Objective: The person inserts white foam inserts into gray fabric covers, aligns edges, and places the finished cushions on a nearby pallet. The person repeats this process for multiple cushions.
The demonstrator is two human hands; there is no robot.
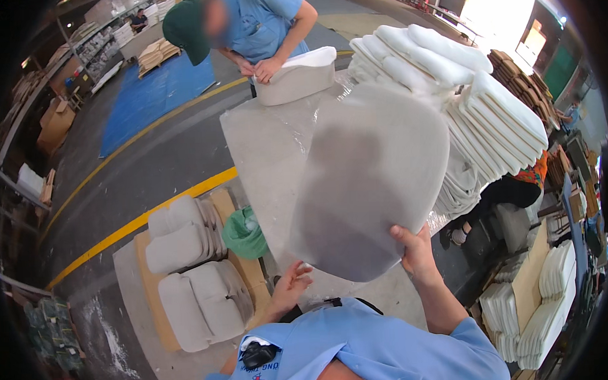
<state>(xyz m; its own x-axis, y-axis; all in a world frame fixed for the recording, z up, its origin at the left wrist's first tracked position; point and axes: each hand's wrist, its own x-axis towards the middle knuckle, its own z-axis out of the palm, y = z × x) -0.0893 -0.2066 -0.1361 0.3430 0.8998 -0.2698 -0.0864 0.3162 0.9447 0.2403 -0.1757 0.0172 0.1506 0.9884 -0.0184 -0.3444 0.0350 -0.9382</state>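
In front of me a large grey seat pad (377, 181), flat with rounded corners and slightly blurred, is held up at a tilt over the table. My right hand (420, 251) grips its lower right edge, thumb on the near face and fingers behind. Just off the pad's lower left edge is my left hand (291, 287), with nothing in it and its fingers apart, loosely bent. Across the table a co-worker's hands (266, 69) are on a white foam cushion partly wrapped in a grey cover (295, 83).
Stacks of white foam pads (496, 123) crowd the table's right side. A plastic-covered table (262, 151) lies beneath. To the left, grey cushions (204, 301) rest on cardboard beside a green bag (245, 233). More white pads (549, 302) stand at lower right. Someone sits behind the stacks.
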